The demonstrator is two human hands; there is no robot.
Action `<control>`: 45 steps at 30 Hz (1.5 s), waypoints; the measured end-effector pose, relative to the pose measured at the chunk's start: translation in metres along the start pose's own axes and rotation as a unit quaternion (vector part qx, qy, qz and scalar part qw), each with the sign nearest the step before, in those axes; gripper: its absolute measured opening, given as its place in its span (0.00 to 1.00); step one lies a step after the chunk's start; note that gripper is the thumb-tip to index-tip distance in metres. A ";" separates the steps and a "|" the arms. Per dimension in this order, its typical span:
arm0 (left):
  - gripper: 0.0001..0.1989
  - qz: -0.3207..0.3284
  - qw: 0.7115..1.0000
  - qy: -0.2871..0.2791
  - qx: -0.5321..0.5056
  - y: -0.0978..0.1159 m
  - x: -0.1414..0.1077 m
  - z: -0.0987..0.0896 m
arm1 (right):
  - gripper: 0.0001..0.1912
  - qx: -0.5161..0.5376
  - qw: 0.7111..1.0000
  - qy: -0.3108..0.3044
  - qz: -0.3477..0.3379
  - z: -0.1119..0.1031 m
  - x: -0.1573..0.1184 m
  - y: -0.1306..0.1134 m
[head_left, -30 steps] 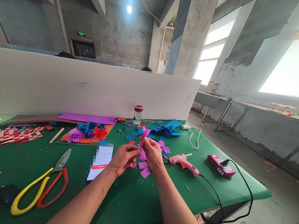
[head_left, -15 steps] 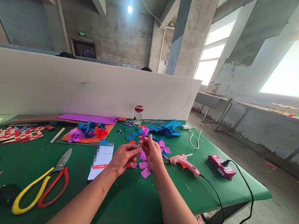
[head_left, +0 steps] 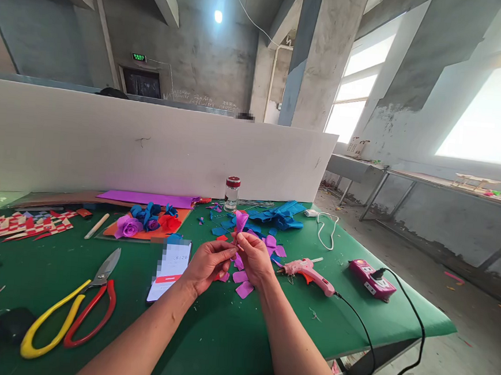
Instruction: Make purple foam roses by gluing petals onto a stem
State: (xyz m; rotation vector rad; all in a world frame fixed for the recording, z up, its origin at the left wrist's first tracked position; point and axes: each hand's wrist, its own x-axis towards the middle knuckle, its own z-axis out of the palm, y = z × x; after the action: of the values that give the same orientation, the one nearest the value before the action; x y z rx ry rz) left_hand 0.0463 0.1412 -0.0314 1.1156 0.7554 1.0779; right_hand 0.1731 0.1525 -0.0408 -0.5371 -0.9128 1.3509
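A small purple paper flower (head_left: 241, 219) stands upright above my fingertips, on a thin stem that is mostly covered by them. My left hand (head_left: 210, 263) is closed in a pinch on the stem. Just beside it, my right hand (head_left: 253, 257) is closed too, thumb and fingers pinching at the base of the flower. Under and around both hands lie loose purple petals (head_left: 245, 289) and a few red and blue scraps. To the right of my right hand rests a pink glue gun (head_left: 308, 273).
Red-and-yellow scissors (head_left: 101, 280) and a phone (head_left: 170, 271) lie left. Finished paper flowers (head_left: 129, 227) sit behind them. A lidded glass jar (head_left: 231, 194) stands before the white partition (head_left: 149, 150). Blue paper (head_left: 281, 215) is at the back; a corded pink power strip (head_left: 372, 279) lies right.
My right hand has closed its fingers around the flower's base, where they were more spread before. The flower has shifted slightly. My left hand keeps its pinch.
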 end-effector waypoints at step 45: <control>0.10 0.002 0.998 -0.056 0.041 0.001 -0.004 0.002 | 0.13 0.051 0.998 -0.026 -0.008 0.001 -0.007 -0.011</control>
State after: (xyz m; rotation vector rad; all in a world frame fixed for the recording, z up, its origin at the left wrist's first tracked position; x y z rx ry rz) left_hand 0.0469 0.1366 -0.0296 1.2371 0.7134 0.9876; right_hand 0.1787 0.1438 -0.0336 -0.4167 -0.8832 1.3939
